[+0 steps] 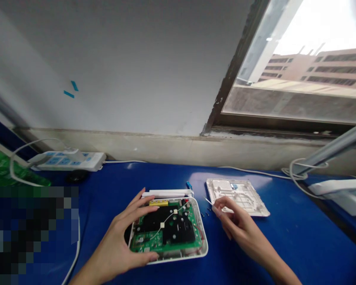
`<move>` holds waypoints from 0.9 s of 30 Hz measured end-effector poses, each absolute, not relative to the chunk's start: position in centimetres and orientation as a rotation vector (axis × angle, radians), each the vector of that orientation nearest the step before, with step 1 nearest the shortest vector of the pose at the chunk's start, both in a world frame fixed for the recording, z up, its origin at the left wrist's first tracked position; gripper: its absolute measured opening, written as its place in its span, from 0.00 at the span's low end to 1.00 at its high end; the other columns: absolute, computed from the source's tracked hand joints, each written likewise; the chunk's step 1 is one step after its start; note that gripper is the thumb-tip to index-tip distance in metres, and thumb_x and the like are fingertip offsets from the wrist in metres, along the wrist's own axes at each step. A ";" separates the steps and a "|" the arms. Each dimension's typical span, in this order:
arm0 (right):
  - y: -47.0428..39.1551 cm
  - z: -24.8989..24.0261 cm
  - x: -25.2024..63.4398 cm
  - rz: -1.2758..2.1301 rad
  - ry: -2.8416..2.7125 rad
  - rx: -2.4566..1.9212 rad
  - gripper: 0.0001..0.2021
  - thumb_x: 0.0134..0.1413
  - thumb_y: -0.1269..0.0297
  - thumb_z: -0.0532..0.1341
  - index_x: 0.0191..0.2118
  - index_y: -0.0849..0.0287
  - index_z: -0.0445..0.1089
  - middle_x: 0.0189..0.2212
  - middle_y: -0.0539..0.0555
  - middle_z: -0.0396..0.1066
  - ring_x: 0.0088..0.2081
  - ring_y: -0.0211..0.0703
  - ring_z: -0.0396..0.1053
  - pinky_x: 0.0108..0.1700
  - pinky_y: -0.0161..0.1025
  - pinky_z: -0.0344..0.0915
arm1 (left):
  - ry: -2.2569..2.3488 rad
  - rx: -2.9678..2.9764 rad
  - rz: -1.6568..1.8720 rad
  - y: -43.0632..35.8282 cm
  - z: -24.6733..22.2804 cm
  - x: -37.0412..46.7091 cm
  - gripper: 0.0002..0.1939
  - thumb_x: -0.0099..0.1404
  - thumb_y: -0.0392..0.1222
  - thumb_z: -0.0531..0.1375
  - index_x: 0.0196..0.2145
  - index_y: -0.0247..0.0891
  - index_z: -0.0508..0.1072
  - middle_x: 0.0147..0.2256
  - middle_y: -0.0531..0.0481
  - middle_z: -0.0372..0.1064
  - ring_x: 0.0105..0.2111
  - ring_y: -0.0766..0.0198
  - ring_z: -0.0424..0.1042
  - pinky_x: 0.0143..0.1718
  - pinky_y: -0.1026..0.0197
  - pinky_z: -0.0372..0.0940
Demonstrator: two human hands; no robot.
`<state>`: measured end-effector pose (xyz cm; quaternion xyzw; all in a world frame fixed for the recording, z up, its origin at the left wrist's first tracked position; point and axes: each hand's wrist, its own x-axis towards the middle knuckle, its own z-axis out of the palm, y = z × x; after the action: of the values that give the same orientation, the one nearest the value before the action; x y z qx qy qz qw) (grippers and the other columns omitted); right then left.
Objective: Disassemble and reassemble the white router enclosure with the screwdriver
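An opened router point(205, 241) lies on the blue table, its white lower case holding a green circuit board point(154, 240) with black plates and a thin white cable across it. My left hand point(115, 233) grips the case from the left, thumb at the front edge and fingers over the back. White antenna-like bars point(167, 193) lie along its far side. Just right of the case, my right hand point(239, 223) pinches a thin, pale, pointed tool point(208, 201) whose exact kind I cannot make out. Several small dark screws point(207, 214) lie below its tip.
Behind my right hand lies the white ribbed cover point(253, 198). A small blue object point(189, 185) sits beyond the case. At the back left stand a power strip point(91, 161) and a round black item point(76, 176). A grey lamp-like arm point(332, 148) with cable rises at right.
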<state>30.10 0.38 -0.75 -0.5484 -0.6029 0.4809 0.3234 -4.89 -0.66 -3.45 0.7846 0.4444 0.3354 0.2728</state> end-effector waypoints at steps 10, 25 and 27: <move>-1.2 -1.3 27.3 0.837 -1.727 -1.466 0.17 0.58 0.66 0.60 0.52 0.60 0.74 0.39 0.57 0.74 0.34 0.42 0.73 0.39 0.40 0.73 | 1.181 2.130 0.847 -0.4 -2.3 -5.3 0.42 0.49 0.51 0.76 0.60 0.49 0.70 0.62 0.43 0.66 0.69 0.40 0.52 0.65 0.34 0.55; -1.9 -2.9 25.3 0.621 -1.672 -1.438 0.14 0.65 0.63 0.60 0.53 0.55 0.75 0.46 0.59 0.76 0.42 0.47 0.77 0.41 0.37 0.77 | 1.242 2.312 0.830 -0.8 -2.9 -5.7 0.42 0.52 0.51 0.73 0.63 0.51 0.67 0.63 0.43 0.65 0.68 0.36 0.53 0.61 0.31 0.60; -1.9 -3.1 25.3 0.556 -1.699 -1.451 0.14 0.65 0.64 0.60 0.54 0.54 0.75 0.47 0.60 0.76 0.44 0.48 0.77 0.40 0.37 0.77 | 1.260 2.329 0.821 -0.9 -3.2 -5.8 0.42 0.53 0.51 0.73 0.64 0.52 0.65 0.64 0.44 0.64 0.68 0.36 0.52 0.60 0.31 0.62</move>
<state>25.35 -1.86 -3.12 -0.5754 -0.6739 0.2206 0.4076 -5.81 -0.95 -3.22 0.8259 0.4467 0.2909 0.1835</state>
